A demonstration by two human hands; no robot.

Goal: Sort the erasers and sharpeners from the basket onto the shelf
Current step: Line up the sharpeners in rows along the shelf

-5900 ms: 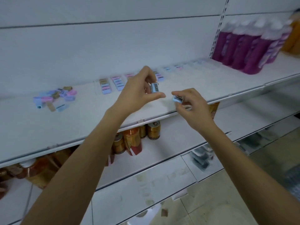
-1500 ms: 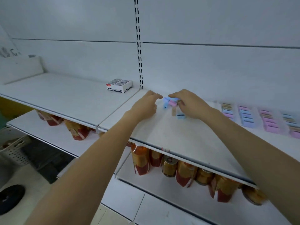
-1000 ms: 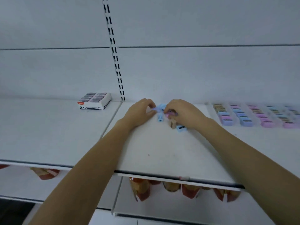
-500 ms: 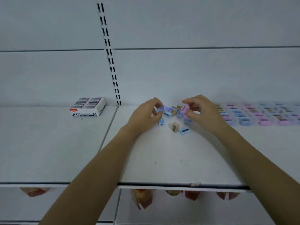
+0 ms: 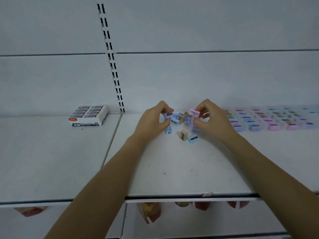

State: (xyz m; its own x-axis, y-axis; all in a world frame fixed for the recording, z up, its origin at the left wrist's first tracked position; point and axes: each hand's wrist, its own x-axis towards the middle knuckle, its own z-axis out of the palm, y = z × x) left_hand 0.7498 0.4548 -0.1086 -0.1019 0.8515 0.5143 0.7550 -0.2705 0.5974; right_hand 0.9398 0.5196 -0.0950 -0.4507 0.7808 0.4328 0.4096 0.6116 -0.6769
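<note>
Head view: left hand (image 5: 151,122) pinches purple sharpener (image 5: 168,115), right hand (image 5: 213,120) pink sharpener (image 5: 195,113) (above the white shelf (image 5: 172,167)).

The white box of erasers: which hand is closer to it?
Left. The left hand lies right of the white cardboard eraser box; the right hand is farther right, past the pile of plastic sharpeners.

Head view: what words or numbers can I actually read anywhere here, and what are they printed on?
"4B": front of the white eraser box, left end.
"24": same front, right end.
Too blurred to read: the box's red logo, the small print between the two numbers, and the eraser labels showing on its top.
Sharpeners: no legible text.
</note>
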